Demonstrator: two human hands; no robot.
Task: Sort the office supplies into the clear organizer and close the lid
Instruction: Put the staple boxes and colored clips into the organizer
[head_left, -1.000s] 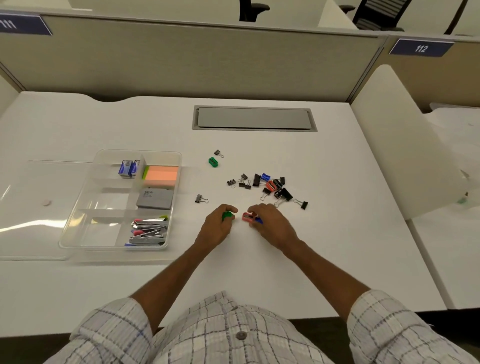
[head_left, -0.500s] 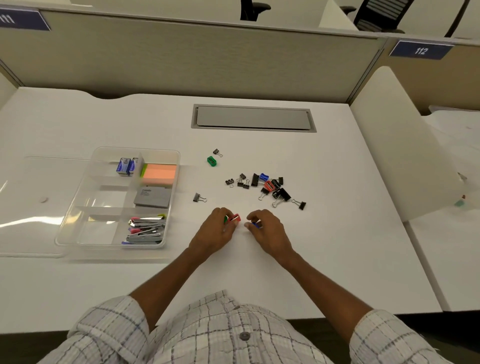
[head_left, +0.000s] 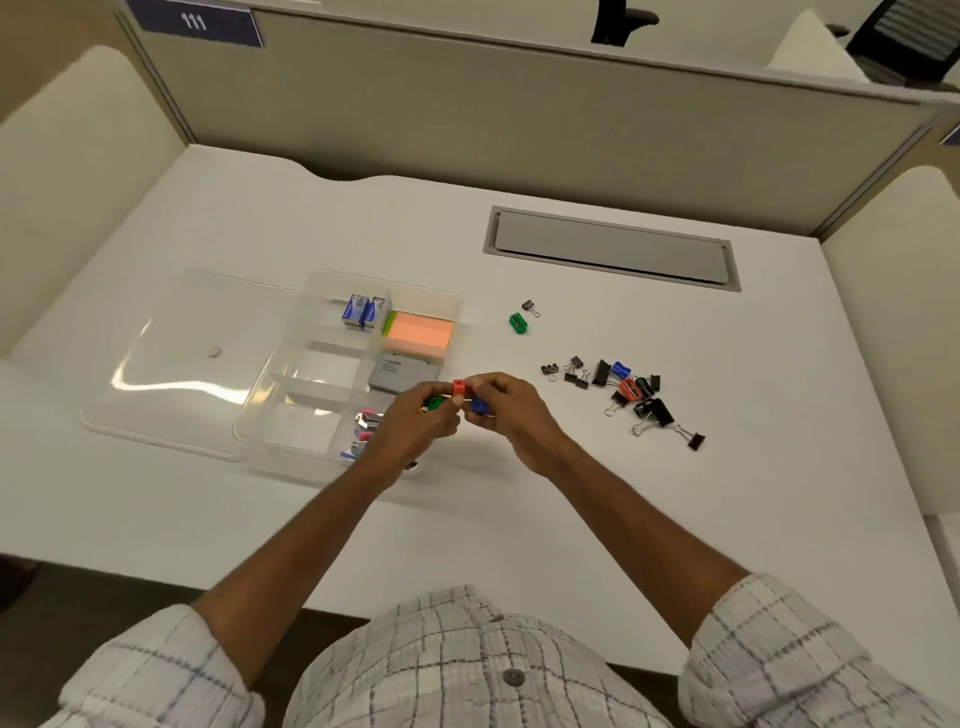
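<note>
My left hand (head_left: 415, 423) and my right hand (head_left: 514, 413) meet above the right edge of the clear organizer (head_left: 270, 415). A green sharpener (head_left: 435, 402) is curled inside my left hand, and a red sharpener (head_left: 458, 387) is pinched at its fingertips, against my right fingers. A blue sharpener (head_left: 479, 406) is held in my right hand. The organizer holds staple boxes (head_left: 361, 312), sticky notes (head_left: 418, 332), a grey box (head_left: 397, 371) and small staplers (head_left: 366, 421), partly hidden by my left hand. Its lid (head_left: 171, 374) lies open to the left.
On the white desk to the right lies a pile of binder clips and sharpeners (head_left: 639, 395). Further back lie a green sharpener (head_left: 518, 322) and a lone clip (head_left: 530, 306). A grey cable hatch (head_left: 613, 249) is at the rear. Partition walls enclose the desk.
Both hands have lifted off the desk with the sharpeners and moved left, toward the organizer's right edge. The red sharpener now sits at my left fingertips. My view has turned left.
</note>
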